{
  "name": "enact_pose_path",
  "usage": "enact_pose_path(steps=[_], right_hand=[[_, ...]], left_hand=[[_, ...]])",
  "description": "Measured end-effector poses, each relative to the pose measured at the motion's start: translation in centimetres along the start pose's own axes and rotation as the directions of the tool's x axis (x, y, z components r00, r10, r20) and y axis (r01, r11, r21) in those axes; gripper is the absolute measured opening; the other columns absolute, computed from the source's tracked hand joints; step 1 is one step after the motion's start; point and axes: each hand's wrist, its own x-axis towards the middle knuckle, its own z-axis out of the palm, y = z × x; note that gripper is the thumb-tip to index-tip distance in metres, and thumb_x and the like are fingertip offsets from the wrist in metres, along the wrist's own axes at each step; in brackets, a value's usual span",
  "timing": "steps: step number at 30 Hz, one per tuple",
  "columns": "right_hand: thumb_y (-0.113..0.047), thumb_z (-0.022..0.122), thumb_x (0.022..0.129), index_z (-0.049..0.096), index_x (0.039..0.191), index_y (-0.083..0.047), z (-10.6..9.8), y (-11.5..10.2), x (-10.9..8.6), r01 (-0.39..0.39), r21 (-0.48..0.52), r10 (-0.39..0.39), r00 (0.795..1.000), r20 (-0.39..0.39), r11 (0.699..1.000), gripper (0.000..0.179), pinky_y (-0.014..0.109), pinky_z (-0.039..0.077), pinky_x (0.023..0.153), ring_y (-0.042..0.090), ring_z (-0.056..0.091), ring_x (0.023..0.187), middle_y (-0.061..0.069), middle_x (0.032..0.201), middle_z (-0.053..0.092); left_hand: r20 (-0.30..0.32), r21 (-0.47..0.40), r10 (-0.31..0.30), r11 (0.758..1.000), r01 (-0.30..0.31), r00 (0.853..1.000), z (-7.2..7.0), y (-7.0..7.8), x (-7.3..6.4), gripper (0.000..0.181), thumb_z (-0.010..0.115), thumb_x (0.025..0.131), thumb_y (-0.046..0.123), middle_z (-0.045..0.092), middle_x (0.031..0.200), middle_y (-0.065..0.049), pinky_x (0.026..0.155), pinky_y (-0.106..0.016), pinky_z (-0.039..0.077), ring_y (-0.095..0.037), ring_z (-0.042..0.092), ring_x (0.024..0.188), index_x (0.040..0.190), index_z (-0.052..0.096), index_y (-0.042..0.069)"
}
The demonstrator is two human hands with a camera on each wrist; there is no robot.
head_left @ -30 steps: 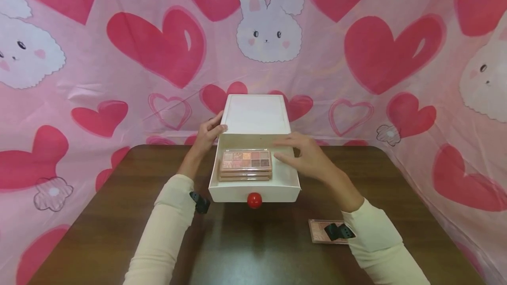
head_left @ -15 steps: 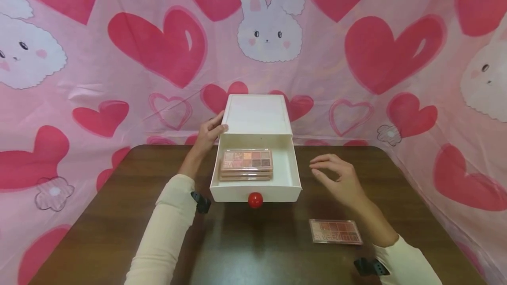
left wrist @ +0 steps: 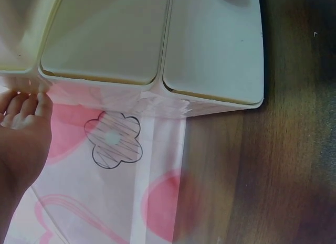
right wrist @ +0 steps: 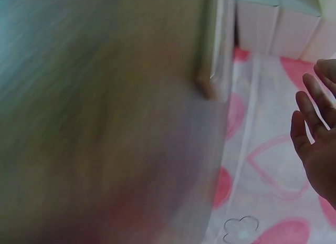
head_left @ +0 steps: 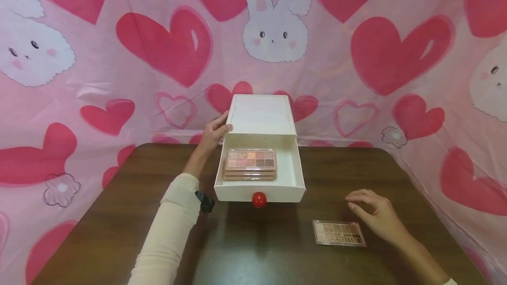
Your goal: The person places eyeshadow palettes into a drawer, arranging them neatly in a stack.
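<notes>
A white drawer cabinet [head_left: 262,111] stands on the table with its top drawer [head_left: 291,168] pulled out. Inside, at the drawer's left, lies a small stack of eyeshadow palettes [head_left: 251,162] with clear lids. My left hand [head_left: 211,135] rests against the cabinet's upper left side, thumb at the top's front edge; the left wrist view shows its fingertips touching the side. Another eyeshadow palette [head_left: 339,233] lies on the tabletop at the right front. Just right of it and above it is my right hand [head_left: 376,214], fingers loosely bent, holding nothing.
A red ball knob [head_left: 259,200] sticks out from the drawer front. Below, closed drawer fronts [left wrist: 105,34] show in the left wrist view. The brown wooden table [head_left: 245,254] ends at a pink heart-and-rabbit cloth [head_left: 166,56] behind. Much of the right wrist view is blurred.
My right hand has left the drawer, moving right and toward the front, beside the palette on the table. My left hand stays at the cabinet. The view has shifted slightly.
</notes>
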Motion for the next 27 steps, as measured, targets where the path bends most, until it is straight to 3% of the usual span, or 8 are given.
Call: enact_pose_path(steps=[8,13,17,20,24,27], right_hand=[[0.005,0.081,0.075,0.077,0.101,-0.006,-0.5,1.3,-1.9,0.018,-0.057,-0.014,0.997,0.076,0.998,0.029,-0.005,0.034,0.093,-0.019,0.051,0.106,0.003,0.102,0.072],[-0.007,0.088,0.071,0.075,0.112,-0.005,-0.7,2.1,-3.0,0.039,-0.09,-0.022,0.983,0.183,0.995,0.043,-0.002,0.037,0.092,-0.016,0.049,0.113,0.005,0.113,0.07],[-0.03,0.093,0.068,0.07,0.124,-0.005,-0.9,2.6,-3.6,0.007,-0.158,0.044,0.947,0.319,0.987,0.065,0.02,0.051,0.09,-0.011,0.045,0.119,0.007,0.126,0.066],[-0.045,0.091,0.066,0.068,0.13,-0.005,-1.1,2.9,-3.9,-0.005,-0.183,0.081,0.908,0.411,0.983,0.078,0.035,0.055,0.089,-0.006,0.046,0.121,0.007,0.131,0.064],[-0.05,0.088,0.065,0.067,0.131,-0.006,-1.2,3.2,-4.3,0.002,-0.165,0.078,0.875,0.479,0.986,0.082,0.028,0.053,0.09,-0.009,0.044,0.12,0.007,0.13,0.063],[-0.047,0.088,0.067,0.068,0.129,-0.005,-1.4,3.4,-4.4,-0.001,-0.133,0.067,0.869,0.49,0.991,0.078,0.02,0.051,0.09,-0.012,0.042,0.119,0.007,0.127,0.064]], left_hand=[[-0.014,0.015,0.003,1.0,-0.003,1.0,0.1,-0.2,0.1,0.062,0.053,0.093,0.011,0.04,0.16,-0.021,0.085,-0.01,0.055,0.004,0.059,0.101,0.153,0.04,0.001],[-0.012,0.022,0.003,1.0,-0.002,1.0,0.0,-0.1,0.1,0.062,0.053,0.094,0.011,0.04,0.16,-0.022,0.081,-0.011,0.056,0.005,0.061,0.096,0.154,0.039,0.002],[-0.003,0.01,0.004,1.0,-0.004,1.0,0.0,0.0,0.1,0.063,0.053,0.093,0.01,0.039,0.16,-0.023,0.079,-0.012,0.057,0.005,0.062,0.092,0.154,0.038,0.001],[-0.002,0.005,0.002,1.0,-0.002,1.0,0.0,0.0,0.0,0.064,0.053,0.093,0.01,0.038,0.161,-0.022,0.079,-0.013,0.057,0.005,0.063,0.092,0.155,0.037,0.001],[0.001,-0.001,-0.001,1.0,0.001,1.0,0.0,-0.1,0.0,0.064,0.053,0.094,0.01,0.036,0.162,-0.021,0.081,-0.012,0.056,0.006,0.062,0.096,0.155,0.036,0.001],[0.008,-0.009,0.0,1.0,0.0,1.0,0.0,-0.1,0.0,0.064,0.053,0.094,0.009,0.036,0.162,-0.021,0.083,-0.011,0.055,0.007,0.061,0.098,0.155,0.036,0.0]])
